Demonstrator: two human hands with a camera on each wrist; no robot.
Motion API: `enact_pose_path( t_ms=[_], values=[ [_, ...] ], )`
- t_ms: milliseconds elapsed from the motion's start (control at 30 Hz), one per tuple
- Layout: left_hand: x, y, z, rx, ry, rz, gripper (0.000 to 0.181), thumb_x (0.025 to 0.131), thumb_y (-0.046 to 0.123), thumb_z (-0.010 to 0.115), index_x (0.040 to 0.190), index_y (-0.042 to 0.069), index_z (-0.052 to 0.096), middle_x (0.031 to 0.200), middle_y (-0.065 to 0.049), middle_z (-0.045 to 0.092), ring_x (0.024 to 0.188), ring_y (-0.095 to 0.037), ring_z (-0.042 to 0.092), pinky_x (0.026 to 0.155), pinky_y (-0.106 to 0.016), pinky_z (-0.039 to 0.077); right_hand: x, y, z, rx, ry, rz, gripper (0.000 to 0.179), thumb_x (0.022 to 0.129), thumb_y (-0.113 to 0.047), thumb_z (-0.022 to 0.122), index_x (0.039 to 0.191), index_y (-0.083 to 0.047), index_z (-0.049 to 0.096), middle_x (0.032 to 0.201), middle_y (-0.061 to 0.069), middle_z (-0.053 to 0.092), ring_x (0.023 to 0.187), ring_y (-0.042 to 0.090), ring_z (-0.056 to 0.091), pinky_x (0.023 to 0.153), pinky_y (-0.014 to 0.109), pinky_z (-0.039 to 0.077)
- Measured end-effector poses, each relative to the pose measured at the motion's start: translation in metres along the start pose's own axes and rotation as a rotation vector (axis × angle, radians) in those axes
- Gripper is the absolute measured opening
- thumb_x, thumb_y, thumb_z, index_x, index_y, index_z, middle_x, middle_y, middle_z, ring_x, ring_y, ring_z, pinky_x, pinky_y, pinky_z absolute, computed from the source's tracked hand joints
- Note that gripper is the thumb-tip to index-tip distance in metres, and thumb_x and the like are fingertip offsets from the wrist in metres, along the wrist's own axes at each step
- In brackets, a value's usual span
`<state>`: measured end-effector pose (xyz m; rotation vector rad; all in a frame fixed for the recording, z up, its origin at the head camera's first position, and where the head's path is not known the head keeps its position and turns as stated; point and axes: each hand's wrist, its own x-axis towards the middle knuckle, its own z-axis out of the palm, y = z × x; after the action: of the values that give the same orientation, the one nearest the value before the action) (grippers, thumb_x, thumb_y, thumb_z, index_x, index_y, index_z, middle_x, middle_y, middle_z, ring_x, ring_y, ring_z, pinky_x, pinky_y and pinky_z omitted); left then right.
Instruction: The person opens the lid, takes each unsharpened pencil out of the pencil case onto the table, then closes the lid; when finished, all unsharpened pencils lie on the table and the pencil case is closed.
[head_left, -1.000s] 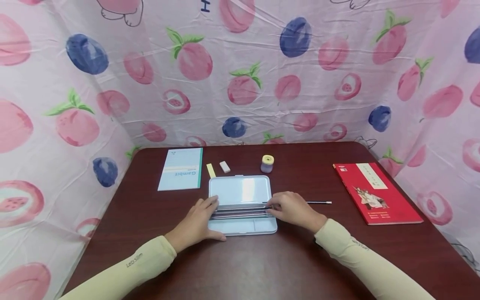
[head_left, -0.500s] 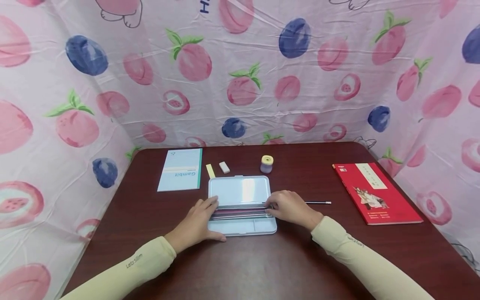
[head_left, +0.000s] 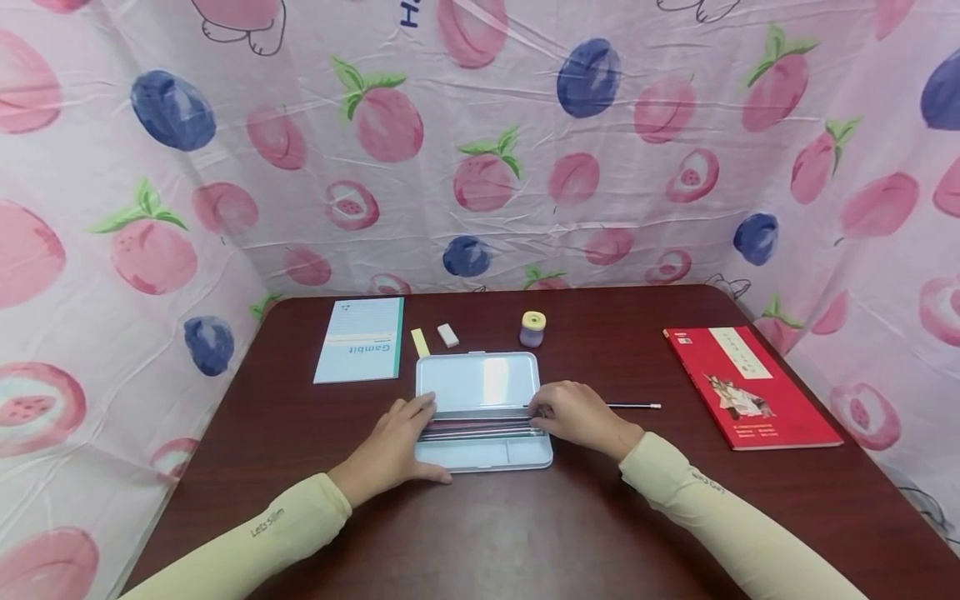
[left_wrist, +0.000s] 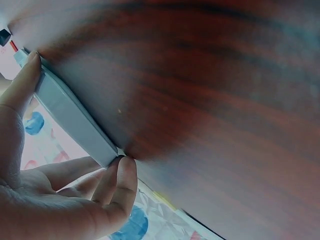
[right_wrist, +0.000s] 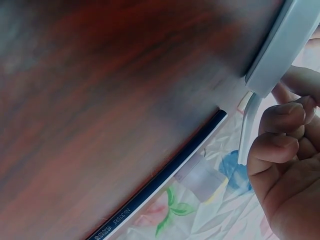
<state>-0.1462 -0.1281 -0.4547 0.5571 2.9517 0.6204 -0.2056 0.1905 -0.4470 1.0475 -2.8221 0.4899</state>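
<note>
A pale blue pencil case (head_left: 476, 379) lies unfolded on the dark wooden table, with several pencils (head_left: 480, 429) side by side in its middle. My left hand (head_left: 390, 442) holds the case's left end. In the left wrist view, the thumb (left_wrist: 32, 67) is on one corner and curled fingers (left_wrist: 127, 175) are at the other. At the right end, my right hand (head_left: 581, 414) has curled fingers at the pencil ends and appears to pinch one; the case wall (right_wrist: 277, 60) hides some fingertips in the right wrist view. A dark pencil (head_left: 633, 406) lies on the table beside this hand.
Behind the case are a yellow strip (head_left: 420, 342), a white eraser (head_left: 447, 335) and a yellow-topped small jar (head_left: 532, 329). A pale notebook (head_left: 360, 342) lies at the back left, a red book (head_left: 750, 387) at the right. Patterned cloth (head_left: 480, 150) hangs around the table.
The pencils in the case have shifted slightly, showing more of their coloured sides. My right hand has moved very little and my left hand stays on the case.
</note>
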Motion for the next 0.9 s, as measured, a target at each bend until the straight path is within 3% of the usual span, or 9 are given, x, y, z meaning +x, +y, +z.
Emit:
enact_pose_path(
  t_ms=[233, 467, 900],
  values=[
    [-0.0006, -0.0003, -0.0003, 0.001, 0.001, 0.003, 0.113, 0.069, 0.059, 0.096, 0.156, 0.002, 0.052, 0.166, -0.013, 0.047, 0.132, -0.03, 0.05, 0.114, -0.049, 0.05, 0.0012, -0.0009, 0.0, 0.026, -0.014, 0.015, 0.012, 0.087, -0.012, 0.088, 0.096, -0.012, 0.082, 0.084, -0.004, 0.075, 0.069, 0.001, 0.053, 0.064, 0.022, 0.049],
    [-0.0004, -0.001, -0.0001, 0.0, -0.002, 0.002, 0.113, 0.069, 0.059, 0.096, 0.156, 0.002, 0.052, 0.167, -0.013, 0.047, 0.132, -0.03, 0.05, 0.115, -0.05, 0.05, 0.0045, -0.0024, -0.0033, 0.001, -0.062, 0.012, 0.013, 0.087, -0.01, 0.088, 0.097, -0.014, 0.08, 0.092, -0.002, 0.078, 0.08, 0.006, 0.067, 0.077, 0.03, 0.06],
    [-0.0009, -0.0002, 0.0006, -0.003, -0.002, 0.002, 0.112, 0.07, 0.058, 0.096, 0.157, 0.002, 0.051, 0.167, -0.012, 0.047, 0.13, -0.029, 0.05, 0.113, -0.049, 0.05, 0.0081, 0.0006, -0.0065, -0.003, -0.151, 0.011, 0.012, 0.09, -0.013, 0.087, 0.096, -0.015, 0.076, 0.083, -0.005, 0.068, 0.07, 0.003, 0.051, 0.066, 0.021, 0.048]
  ],
)
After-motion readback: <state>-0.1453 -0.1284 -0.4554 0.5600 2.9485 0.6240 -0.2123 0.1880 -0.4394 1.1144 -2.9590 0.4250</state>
